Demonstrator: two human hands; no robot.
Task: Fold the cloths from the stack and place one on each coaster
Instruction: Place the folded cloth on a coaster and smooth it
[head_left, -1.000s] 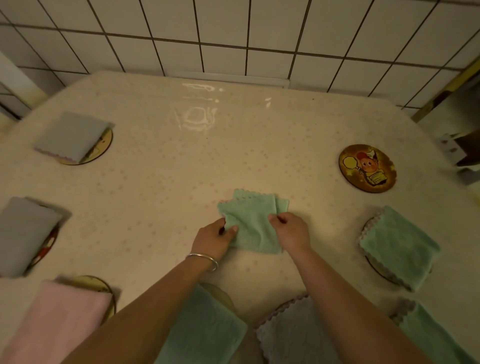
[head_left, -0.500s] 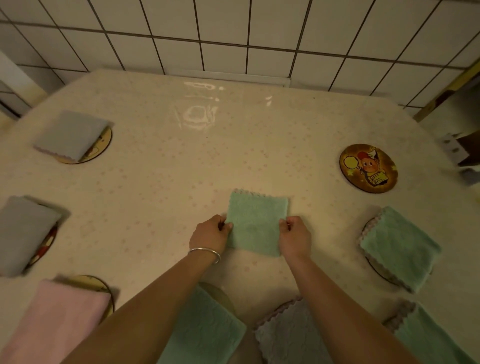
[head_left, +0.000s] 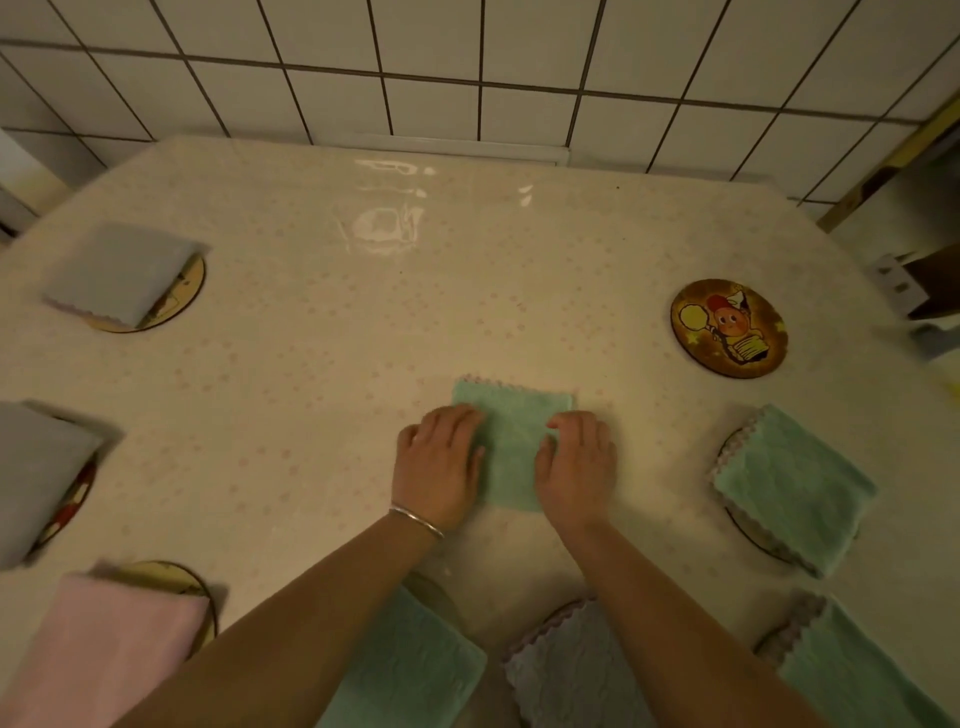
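Note:
A folded green cloth lies flat on the table in front of me. My left hand rests palm down on its left edge with the fingers laid flat. My right hand presses on its right edge, fingers slightly bent. One round picture coaster at the right carries nothing. Other coasters carry folded cloths: a grey cloth at far left, a second grey cloth at the left edge, a pink cloth at near left and a green cloth at the right.
Near my body lie another green cloth, a grey scalloped cloth and a green cloth at the near right. A tiled wall stands behind the table. Dark objects sit past the right edge.
The cloth went from partly folded with its corners held to a neat rectangle. Both hands moved from pinching its sides to lying on top of it.

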